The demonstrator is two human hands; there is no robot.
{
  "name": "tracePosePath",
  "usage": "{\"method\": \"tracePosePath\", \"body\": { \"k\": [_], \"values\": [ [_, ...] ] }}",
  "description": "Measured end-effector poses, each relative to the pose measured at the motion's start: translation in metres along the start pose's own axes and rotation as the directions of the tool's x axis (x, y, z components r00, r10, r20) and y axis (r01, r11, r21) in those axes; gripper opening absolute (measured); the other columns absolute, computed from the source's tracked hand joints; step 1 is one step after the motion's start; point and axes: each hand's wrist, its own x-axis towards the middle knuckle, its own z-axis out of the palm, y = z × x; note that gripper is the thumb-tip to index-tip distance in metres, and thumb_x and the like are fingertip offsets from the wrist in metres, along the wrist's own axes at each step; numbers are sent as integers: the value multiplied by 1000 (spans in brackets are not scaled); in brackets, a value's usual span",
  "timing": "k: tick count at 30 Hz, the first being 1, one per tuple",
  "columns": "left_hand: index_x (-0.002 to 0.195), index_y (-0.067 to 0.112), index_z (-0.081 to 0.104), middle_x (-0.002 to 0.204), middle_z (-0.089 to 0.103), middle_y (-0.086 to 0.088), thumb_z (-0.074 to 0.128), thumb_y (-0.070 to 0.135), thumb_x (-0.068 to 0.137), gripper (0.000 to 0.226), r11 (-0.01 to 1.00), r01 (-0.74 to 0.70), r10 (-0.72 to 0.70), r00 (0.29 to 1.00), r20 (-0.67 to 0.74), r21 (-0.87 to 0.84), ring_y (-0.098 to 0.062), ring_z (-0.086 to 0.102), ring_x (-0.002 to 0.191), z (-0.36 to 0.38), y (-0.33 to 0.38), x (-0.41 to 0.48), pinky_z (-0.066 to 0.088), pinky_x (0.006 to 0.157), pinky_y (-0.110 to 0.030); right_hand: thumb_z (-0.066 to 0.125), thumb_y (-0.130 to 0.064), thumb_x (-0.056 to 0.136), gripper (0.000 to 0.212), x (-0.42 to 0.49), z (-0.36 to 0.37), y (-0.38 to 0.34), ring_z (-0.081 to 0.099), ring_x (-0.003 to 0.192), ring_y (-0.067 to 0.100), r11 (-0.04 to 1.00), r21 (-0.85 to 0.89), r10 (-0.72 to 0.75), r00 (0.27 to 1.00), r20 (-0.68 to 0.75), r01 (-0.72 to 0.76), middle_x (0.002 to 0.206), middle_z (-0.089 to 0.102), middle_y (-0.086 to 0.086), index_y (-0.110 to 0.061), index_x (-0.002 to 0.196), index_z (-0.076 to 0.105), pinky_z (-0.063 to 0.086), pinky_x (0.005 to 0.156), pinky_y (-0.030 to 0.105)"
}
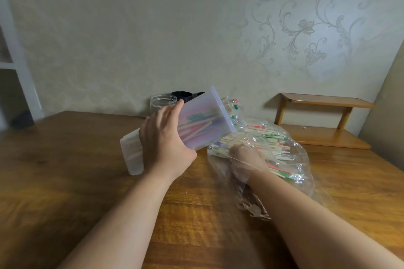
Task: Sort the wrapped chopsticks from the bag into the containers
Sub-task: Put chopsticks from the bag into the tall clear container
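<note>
Both hands are mid-sort near the desk's (65, 170) far edge: the left hand (166, 144) grips the tilted container (203, 116), the right hand (244, 159), grasp unclear, is inside the bag (303, 172) of wrapped chopsticks (271, 135), likely needing a bundle fed in next.

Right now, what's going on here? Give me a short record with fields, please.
Left hand: grips the translucent container, tilted, mouth toward the clear bag
Container contents: several wrapped chopsticks
Right hand: inside the bag, among loose chopsticks; grip unclear through plastic
Behind: clear jar, black cup
Surface: wooden table
</note>
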Motion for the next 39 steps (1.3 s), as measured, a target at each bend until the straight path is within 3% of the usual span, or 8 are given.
{"method": "tracePosePath", "body": {
  "k": [4, 10, 14, 19, 21, 23, 31, 39],
  "values": [
    [148, 27, 36, 140, 42, 1, 93, 21, 51, 113, 1000, 8, -8, 1000, 8, -4, -14, 28, 124, -1, 2, 0, 29, 108, -44, 47, -13, 88, 20, -5, -1, 3, 61, 94, 23, 1000, -19, 0, 1000, 24, 1, 99, 66, 2, -17, 91, 66, 52, 85, 37],
    [148, 26, 36, 141, 43, 0, 92, 21, 51, 112, 1000, 15, -15, 1000, 16, 5, -18, 31, 126, -2, 2, -1, 28, 109, -44, 51, -21, 96, 25, -23, -11, 3, 60, 108, 25, 997, -57, -43, 989, 138, 52, 118, 61, 3, -18, 121, 56, 53, 90, 38],
    [148, 26, 36, 141, 43, 0, 92, 21, 52, 111, 1000, 12, -12, 1000, 21, 3, -18, 31, 126, -3, 3, -1, 29, 109, -46, 54, -19, 97, 41, -42, -22, -2, 62, 104, 28, 989, -114, -87, 991, 97, 98, 116, 62, 7, -19, 136, 41, 51, 78, 35],
    [148, 28, 36, 141, 43, 0, 94, 22, 52, 112, 1000, 20, -20, 999, 28, 2, -20, 33, 126, -4, 3, -1, 33, 107, -47, 54, -29, 98, 21, -57, -37, 1, 63, 97, 31, 989, -28, -145, 989, 0, 145, 109, 66, 6, -23, 118, 52, 48, 71, 34],
    [148, 28, 35, 141, 43, 0, 94, 21, 52, 113, 1000, 23, -23, 999, 32, 3, -20, 32, 126, -3, 3, -1, 32, 107, -47, 63, -35, 91, 14, -58, -42, 2, 61, 90, 30, 991, -13, -130, 991, 36, 130, 94, 65, 2, -23, 98, 58, 44, 66, 30],
    [148, 27, 36, 141, 44, 0, 94, 21, 51, 113, 1000, 14, -15, 999, 36, 13, -21, 34, 126, -3, 3, -1, 32, 107, -47, 71, -39, 84, 27, -60, -48, 3, 56, 79, 27, 992, -7, -126, 991, 35, 126, 75, 55, -3, -22, 77, 52, 37, 58, 26],
    [148, 28, 35, 140, 44, -1, 93, 22, 48, 115, 999, 30, -31, 999, 33, 18, -26, 41, 126, -2, 1, 1, 32, 106, -46, 51, -60, 94, 38, -73, -68, 2, 48, 72, 24, 993, -64, -109, 970, -219, 97, 70, 46, -5, -25, 80, 47, 34, 59, 31],
    [148, 29, 36, 140, 44, -1, 92, 19, 50, 113, 998, 61, -61, 998, 16, -10, -26, 39, 124, -3, 0, 3, 32, 105, -45, 61, -55, 86, 37, -76, -70, -1, 52, 73, 25, 986, 49, -134, 933, -335, 159, 70, 48, -6, -24, 79, 43, 35, 58, 32]
  ]
}}
